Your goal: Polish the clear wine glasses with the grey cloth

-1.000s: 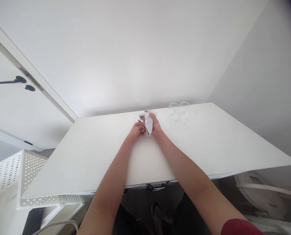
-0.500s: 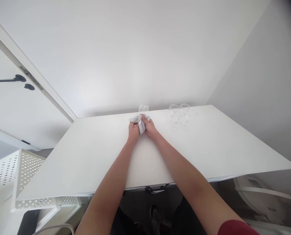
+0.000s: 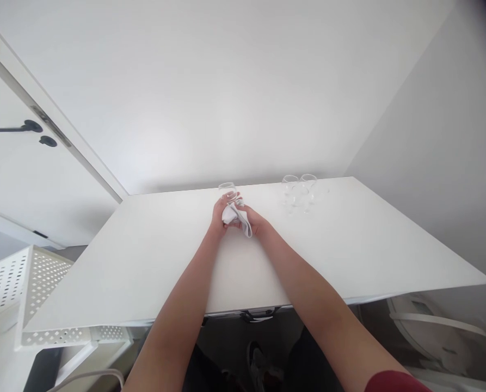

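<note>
1. Left hand [image 3: 219, 211]: closed around the lower part of a clear glass [image 3: 227, 188], with cloth caught under it. Smooth wall, probably slippery; the glass could be lost if the fingers are loosened or slid on the cloth.
2. Glass: held up front of the body, over the far part of the desk [image 3: 145, 256], bowl end pointed away toward the wall [image 3: 226, 125]. Whether the desk is touched by it cannot be told. The rim could be chipped if the arms are pushed further out and the wall is met. Thin glass is judged likely; stem or bowl could be cracked if the two ends are twisted against each other.
3. Cloth [image 3: 245, 222]: bunched between the hands, one fold left hanging toward the body. The grip is hidden in part by it, so a slip could be noticed late; the glass could also be tugged if the loose fold is snagged.
4. Right hand [image 3: 254, 218]: closed on the cloth, set just beside the left one. Whether the stem or foot is also gripped cannot be told. If only cloth is held, all the weight is borne on the left.
5. Standing glasses [image 3: 290, 178]: grouped near the desk's back edge, right of the hands; exact count not clear. They could be toppled if the right forearm is swung outward.
</note>
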A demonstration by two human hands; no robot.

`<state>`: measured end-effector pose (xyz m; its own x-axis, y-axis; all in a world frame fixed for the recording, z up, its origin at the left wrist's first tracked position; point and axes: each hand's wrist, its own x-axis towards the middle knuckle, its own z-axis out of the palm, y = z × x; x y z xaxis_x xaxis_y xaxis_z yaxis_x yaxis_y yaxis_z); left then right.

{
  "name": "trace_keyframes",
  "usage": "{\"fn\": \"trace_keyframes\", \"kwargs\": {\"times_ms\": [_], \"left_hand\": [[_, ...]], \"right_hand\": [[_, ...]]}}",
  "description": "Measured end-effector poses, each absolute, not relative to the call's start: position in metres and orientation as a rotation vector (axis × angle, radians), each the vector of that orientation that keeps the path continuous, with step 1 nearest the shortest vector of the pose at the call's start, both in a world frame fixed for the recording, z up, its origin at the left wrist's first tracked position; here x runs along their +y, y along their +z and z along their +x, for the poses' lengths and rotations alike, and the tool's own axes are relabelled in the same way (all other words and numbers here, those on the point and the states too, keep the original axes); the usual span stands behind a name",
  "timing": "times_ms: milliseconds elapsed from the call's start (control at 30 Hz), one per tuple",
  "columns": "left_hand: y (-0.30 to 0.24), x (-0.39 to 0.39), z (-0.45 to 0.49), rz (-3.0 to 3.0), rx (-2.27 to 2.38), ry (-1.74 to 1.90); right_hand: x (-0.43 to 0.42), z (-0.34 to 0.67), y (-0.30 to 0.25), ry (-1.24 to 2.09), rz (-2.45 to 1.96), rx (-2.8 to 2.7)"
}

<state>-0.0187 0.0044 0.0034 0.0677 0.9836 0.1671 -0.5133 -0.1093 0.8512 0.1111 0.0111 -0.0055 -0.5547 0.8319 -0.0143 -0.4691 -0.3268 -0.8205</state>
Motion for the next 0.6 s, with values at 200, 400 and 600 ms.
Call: {"fn": "trace_keyframes", "kwargs": {"times_ms": [200, 400, 600], "left_hand": [[0.008, 0.0, -0.02, 1.002, 0.723, 1.448], [0.003, 0.005, -0.021, 0.958, 0.767, 1.57], [0.012, -0.003, -0.027, 1.007, 0.595, 1.372]], "right_hand": [[0.007, 0.103, -0.002, 1.714, -0.698, -1.3], [0.005, 0.1, -0.001, 1.487, -0.887, -1.361], [-0.012, 0.106, 0.006, 1.926, -0.529, -1.244]]}}
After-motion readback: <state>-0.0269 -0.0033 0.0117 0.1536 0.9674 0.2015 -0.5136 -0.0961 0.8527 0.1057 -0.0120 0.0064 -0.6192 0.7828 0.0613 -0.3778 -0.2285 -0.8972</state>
